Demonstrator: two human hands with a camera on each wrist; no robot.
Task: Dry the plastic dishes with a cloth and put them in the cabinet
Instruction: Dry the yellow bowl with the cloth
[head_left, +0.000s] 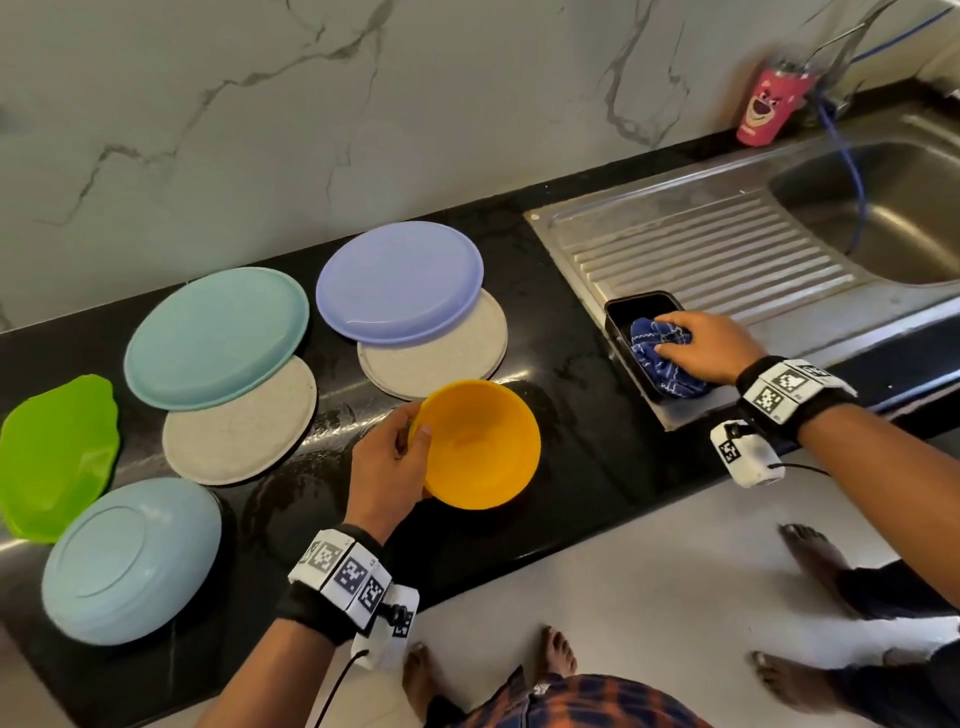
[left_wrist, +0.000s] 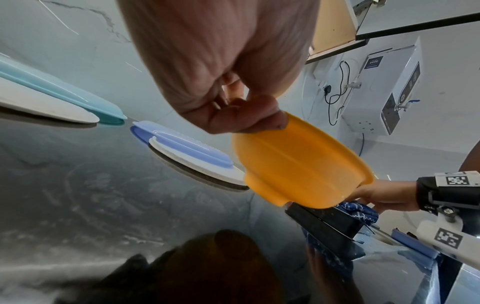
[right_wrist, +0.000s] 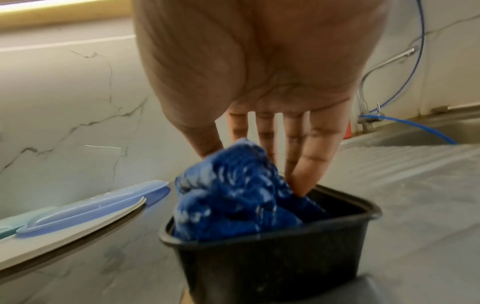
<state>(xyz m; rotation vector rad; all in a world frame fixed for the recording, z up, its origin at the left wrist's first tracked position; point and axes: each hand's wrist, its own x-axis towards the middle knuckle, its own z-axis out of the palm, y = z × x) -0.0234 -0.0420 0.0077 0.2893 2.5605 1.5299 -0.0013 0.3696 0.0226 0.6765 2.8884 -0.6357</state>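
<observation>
My left hand (head_left: 410, 441) pinches the rim of an orange plastic bowl (head_left: 480, 447), thumb inside, and holds it tilted just above the black counter (head_left: 571, 322). In the left wrist view the left hand (left_wrist: 233, 115) grips the orange bowl (left_wrist: 298, 164) at its upper edge. My right hand (head_left: 670, 332) reaches into a black rectangular container (head_left: 631, 306) on the drainboard and grips a bunched blue cloth (head_left: 660, 364). In the right wrist view the right hand (right_wrist: 272, 156) has the blue cloth (right_wrist: 233, 201) between thumb and fingers, partly raised out of the black container (right_wrist: 272, 267).
Left of the bowl lie a teal plate (head_left: 215, 335) and a purple plate (head_left: 397, 280), each over a white plate, plus a green leaf-shaped dish (head_left: 54, 452) and an upturned pale blue bowl (head_left: 130, 558). The steel sink (head_left: 883, 208) and a pink tumbler (head_left: 763, 104) are at right. The counter looks wet.
</observation>
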